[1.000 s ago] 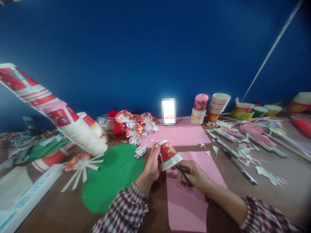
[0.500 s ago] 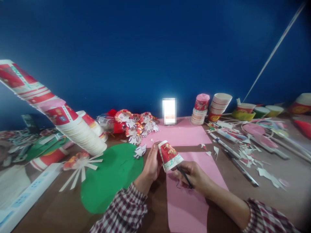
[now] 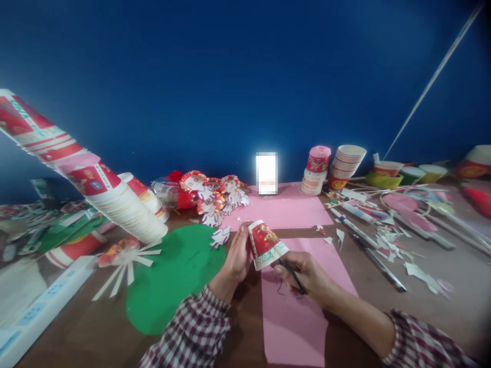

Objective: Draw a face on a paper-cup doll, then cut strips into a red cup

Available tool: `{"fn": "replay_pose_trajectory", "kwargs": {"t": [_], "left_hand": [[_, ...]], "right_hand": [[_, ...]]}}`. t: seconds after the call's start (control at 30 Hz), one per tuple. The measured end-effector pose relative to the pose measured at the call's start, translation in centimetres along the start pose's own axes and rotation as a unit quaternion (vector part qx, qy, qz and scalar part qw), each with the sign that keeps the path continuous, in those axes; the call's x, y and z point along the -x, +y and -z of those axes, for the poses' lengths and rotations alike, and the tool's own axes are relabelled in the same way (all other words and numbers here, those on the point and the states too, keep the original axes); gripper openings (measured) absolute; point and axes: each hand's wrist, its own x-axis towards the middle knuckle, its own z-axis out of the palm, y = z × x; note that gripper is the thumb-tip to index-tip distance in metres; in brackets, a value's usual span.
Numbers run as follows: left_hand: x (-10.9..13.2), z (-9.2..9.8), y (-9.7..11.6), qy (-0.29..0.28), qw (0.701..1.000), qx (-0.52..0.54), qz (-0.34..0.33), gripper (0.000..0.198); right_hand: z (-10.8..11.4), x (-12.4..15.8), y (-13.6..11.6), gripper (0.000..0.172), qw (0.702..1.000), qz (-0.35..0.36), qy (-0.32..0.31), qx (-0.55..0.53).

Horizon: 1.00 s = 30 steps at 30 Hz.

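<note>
A red and white paper cup with green line patterning lies tilted in my left hand, its wide rim toward the lower right. The fingers of that hand wrap round the cup's narrower end. My right hand is closed on black-handled scissors at the cup's rim; the blades are mostly hidden. Under my right hand lies a pink sheet with small dark marks on it. Left of my left hand is a green paper shape.
Paper cut-out figures stand behind my left hand. A long slanting stack of cups leans at the left, above a white power strip. Paper scraps and cup stacks lie to the right and back.
The scissors' handle has shifted slightly in my right hand, and the cup is turned a little. Otherwise both hands stay in nearly the same place.
</note>
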Motion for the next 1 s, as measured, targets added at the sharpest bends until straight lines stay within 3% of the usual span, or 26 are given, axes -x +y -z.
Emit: {"fn": "replay_pose_trajectory", "kwargs": {"t": [0.33,0.57,0.8,0.9,1.0], "left_hand": [[-0.1,0.2,0.3,-0.014,0.999,-0.033,-0.019,0.031],[-0.4,0.1,0.2,-0.007,1.000,0.001,-0.025,0.029],[-1.0,0.2,1.3,0.104,0.986,0.110,0.065,0.040],[-0.9,0.1,1.7,0.081,0.985,0.123,0.085,0.051],[-0.8,0.0,1.8,0.060,0.987,0.118,0.093,0.046]], "right_hand": [[-0.2,-0.1,0.0,0.031,1.000,-0.002,0.020,0.018],[-0.3,0.0,-0.4,0.034,0.999,-0.019,-0.028,-0.012],[-0.3,-0.1,0.7,0.033,0.997,-0.049,-0.063,0.010],[-0.3,-0.1,0.8,0.032,0.996,-0.060,-0.071,0.018],[-0.3,0.0,0.6,0.031,0.993,-0.070,-0.088,0.028]]}}
